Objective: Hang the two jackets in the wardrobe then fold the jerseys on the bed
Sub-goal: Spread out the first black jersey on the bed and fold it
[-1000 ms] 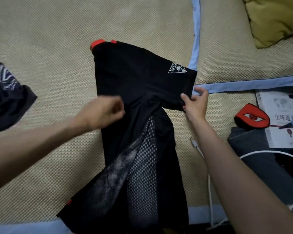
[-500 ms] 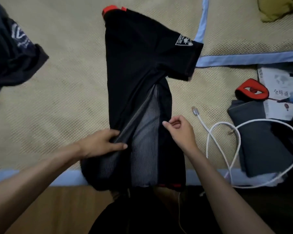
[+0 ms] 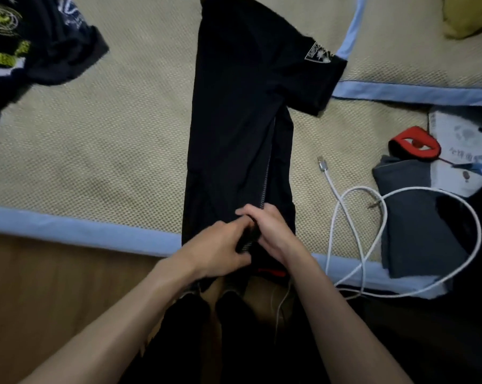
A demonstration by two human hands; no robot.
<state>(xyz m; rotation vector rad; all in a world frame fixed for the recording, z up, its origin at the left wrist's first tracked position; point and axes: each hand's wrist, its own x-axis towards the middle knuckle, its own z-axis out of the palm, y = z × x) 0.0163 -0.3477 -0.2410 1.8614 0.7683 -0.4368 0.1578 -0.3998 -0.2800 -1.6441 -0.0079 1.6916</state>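
Note:
A black jersey (image 3: 234, 106) lies lengthwise on the woven bed mat (image 3: 109, 151), folded into a narrow strip, with one short sleeve bearing a white badge sticking out to the right. Its hem with a red trim hangs over the bed's blue front edge. My left hand (image 3: 217, 252) and my right hand (image 3: 273, 231) are close together at the hem end, both pinching the fabric along the mesh panel seam. A second dark jersey (image 3: 32, 42) with yellow and white print lies crumpled at the top left.
A white charging cable (image 3: 373, 225) loops on the mat at the right, over a folded grey cloth (image 3: 417, 217). A red pouch (image 3: 414, 145) and a white booklet (image 3: 461, 145) lie beyond it. An olive pillow (image 3: 470, 15) sits at the top right. Wooden floor shows below the bed.
Both hands have slid down the jersey toward its hem and come together. The open mesh panel is folded shut, narrowing the strip. The view has tilted further down.

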